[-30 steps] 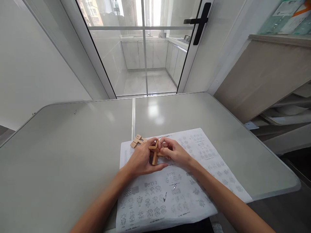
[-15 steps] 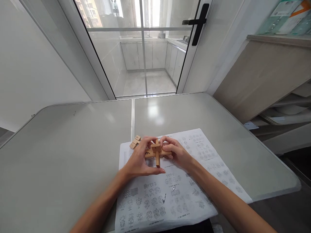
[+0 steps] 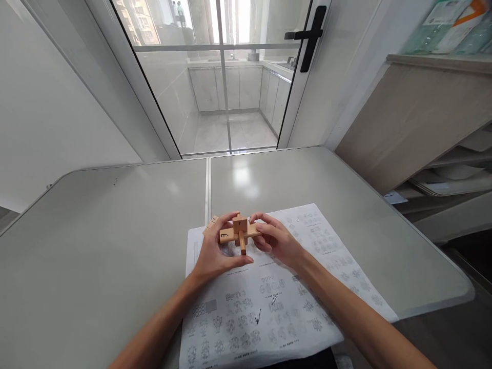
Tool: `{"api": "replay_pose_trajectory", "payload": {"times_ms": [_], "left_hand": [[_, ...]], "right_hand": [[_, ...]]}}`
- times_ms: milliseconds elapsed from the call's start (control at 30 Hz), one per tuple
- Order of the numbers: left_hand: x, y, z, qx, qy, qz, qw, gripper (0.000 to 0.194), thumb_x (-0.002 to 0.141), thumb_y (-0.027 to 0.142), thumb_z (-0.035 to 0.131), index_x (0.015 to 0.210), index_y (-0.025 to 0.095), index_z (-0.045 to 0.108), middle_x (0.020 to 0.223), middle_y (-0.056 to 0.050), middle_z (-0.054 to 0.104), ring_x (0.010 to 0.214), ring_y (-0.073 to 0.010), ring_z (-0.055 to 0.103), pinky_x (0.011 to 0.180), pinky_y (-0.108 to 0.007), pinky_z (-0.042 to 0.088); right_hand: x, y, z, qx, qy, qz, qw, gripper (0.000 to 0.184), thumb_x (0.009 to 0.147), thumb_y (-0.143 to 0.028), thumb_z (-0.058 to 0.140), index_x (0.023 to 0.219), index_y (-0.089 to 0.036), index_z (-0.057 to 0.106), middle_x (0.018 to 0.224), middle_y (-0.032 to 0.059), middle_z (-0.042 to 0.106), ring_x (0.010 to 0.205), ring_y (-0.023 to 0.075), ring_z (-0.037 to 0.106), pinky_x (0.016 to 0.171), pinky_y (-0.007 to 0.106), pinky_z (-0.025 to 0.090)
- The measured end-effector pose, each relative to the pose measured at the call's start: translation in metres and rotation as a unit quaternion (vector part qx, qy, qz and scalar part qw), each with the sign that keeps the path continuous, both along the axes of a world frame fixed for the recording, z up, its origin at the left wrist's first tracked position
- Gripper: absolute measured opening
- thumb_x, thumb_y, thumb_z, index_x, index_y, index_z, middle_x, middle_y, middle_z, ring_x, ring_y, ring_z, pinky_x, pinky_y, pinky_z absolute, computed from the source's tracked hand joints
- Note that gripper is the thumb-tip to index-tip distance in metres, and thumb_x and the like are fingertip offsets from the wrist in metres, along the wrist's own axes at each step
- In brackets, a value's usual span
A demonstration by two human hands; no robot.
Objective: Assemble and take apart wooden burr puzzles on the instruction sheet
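An interlocking wooden puzzle [image 3: 240,225] of crossed sticks is held just above the printed sheet [image 3: 277,328]. Around its left side curves my left hand [image 3: 213,251], fingers at the top end of one stick and thumb by its lower end. A dark mark shows on the left arm of the puzzle. My right hand [image 3: 274,236] pinches the right end of the crosswise stick between thumb and fingers. Partly hidden behind my left hand, several loose notched wooden pieces [image 3: 210,223] lie by the sheet's upper left edge.
The sheet, covered in line diagrams, lies on a grey-green table [image 3: 115,246] with a pale seam [image 3: 208,189]. Beyond the table stands a glazed door [image 3: 226,92] with a black handle [image 3: 311,36]. A wooden shelf unit [image 3: 415,113] rises at the right.
The puzzle has moved slightly left and up and turned a little in both hands, showing more of its left arm. My left hand now covers more of the loose pieces.
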State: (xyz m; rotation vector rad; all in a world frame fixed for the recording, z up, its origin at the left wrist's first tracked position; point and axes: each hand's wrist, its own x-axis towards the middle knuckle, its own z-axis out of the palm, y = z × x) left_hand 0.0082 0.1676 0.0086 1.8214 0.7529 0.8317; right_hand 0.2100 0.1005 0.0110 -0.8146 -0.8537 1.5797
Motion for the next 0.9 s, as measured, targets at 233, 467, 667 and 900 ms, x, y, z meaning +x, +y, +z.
{"api": "replay_pose_trajectory", "payload": {"times_ms": [233, 467, 667, 900], "left_hand": [[0.000, 0.002, 0.001, -0.053, -0.052, -0.006, 0.997, 0.095, 0.065, 0.065, 0.090, 0.142, 0.022, 0.057, 0.126, -0.013, 0.069, 0.092, -0.0232, 0.069, 0.075, -0.032, 0.056], [-0.002, 0.003, 0.001, -0.048, -0.048, -0.025, 0.997, 0.089, 0.071, 0.063, 0.087, 0.144, 0.023, 0.055, 0.118, -0.013, 0.069, 0.091, -0.0237, 0.067, 0.072, -0.032, 0.053], [-0.001, 0.003, -0.001, -0.052, -0.045, -0.014, 0.998, 0.088, 0.071, 0.063, 0.087, 0.142, 0.022, 0.056, 0.108, -0.009, 0.068, 0.079, -0.0186, 0.062, 0.069, -0.030, 0.051], [0.001, 0.000, 0.006, -0.034, -0.024, -0.005, 0.999, 0.084, 0.072, 0.056, 0.089, 0.142, 0.024, 0.055, 0.120, -0.010, 0.067, 0.087, -0.0201, 0.065, 0.072, -0.032, 0.054]], "right_hand": [[-0.005, 0.002, -0.002, 0.010, -0.004, 0.028, 1.000, 0.038, 0.092, -0.051, 0.072, 0.114, -0.023, 0.058, 0.065, -0.0079, 0.052, 0.049, 0.0082, 0.033, 0.053, 0.027, 0.025], [-0.004, 0.003, -0.007, 0.005, 0.008, 0.039, 0.999, 0.040, 0.092, -0.052, 0.074, 0.115, -0.022, 0.058, 0.069, -0.0064, 0.056, 0.049, 0.0077, 0.033, 0.054, 0.028, 0.024], [-0.005, 0.003, -0.008, 0.008, 0.007, 0.033, 0.999, 0.036, 0.094, -0.048, 0.072, 0.115, -0.021, 0.060, 0.069, -0.0058, 0.056, 0.051, 0.0073, 0.036, 0.055, 0.027, 0.026], [-0.003, 0.003, -0.014, 0.012, 0.002, 0.041, 0.999, 0.033, 0.094, -0.050, 0.074, 0.106, -0.023, 0.058, 0.073, -0.0044, 0.059, 0.049, 0.0068, 0.035, 0.055, 0.027, 0.028]]}}
